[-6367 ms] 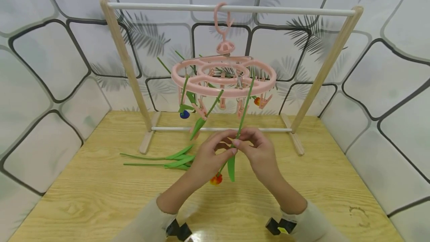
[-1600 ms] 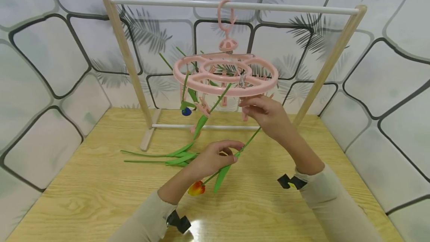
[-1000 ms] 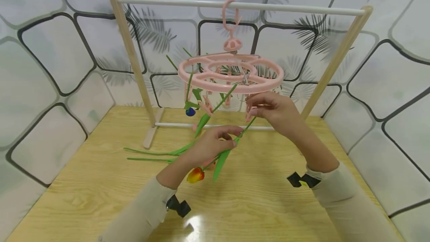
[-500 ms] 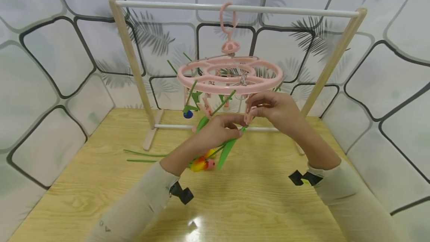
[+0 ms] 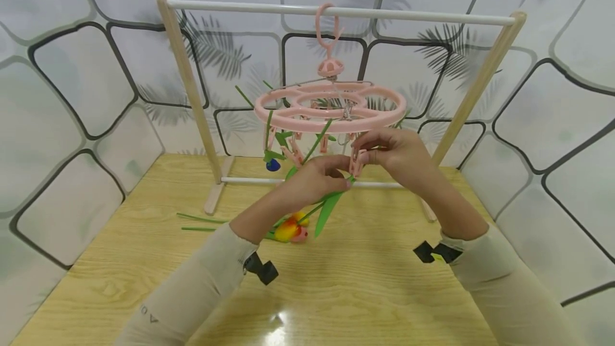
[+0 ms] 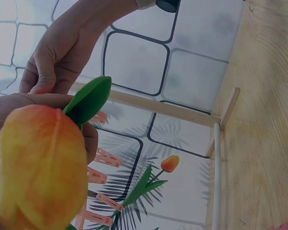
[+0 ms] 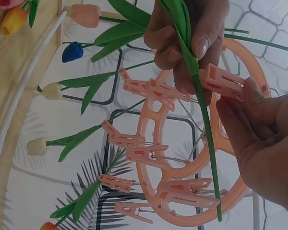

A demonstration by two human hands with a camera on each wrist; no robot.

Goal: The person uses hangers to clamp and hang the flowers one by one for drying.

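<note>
My left hand pinches the green stem of an orange-yellow tulip, whose bloom fills the lower left of the left wrist view. Just right of it, my right hand pinches a pink clothespin by its ends. The stem passes beside this clothespin; whether its jaws hold the stem, I cannot tell. The clothespin hangs under the front edge of a pink round hanger. Other tulips hang from the hanger's clips, among them a blue one and white ones.
A wooden stand with a white top bar carries the hanger by its hook. Several green stems lie on the wooden table, left of the stand's middle, with a pink bloom near the held tulip. Patterned walls enclose the table.
My left hand has risen towards the clothespin, carrying the tulip up. My right hand, on the stem with the left earlier, moved up to grip the clothespin.
</note>
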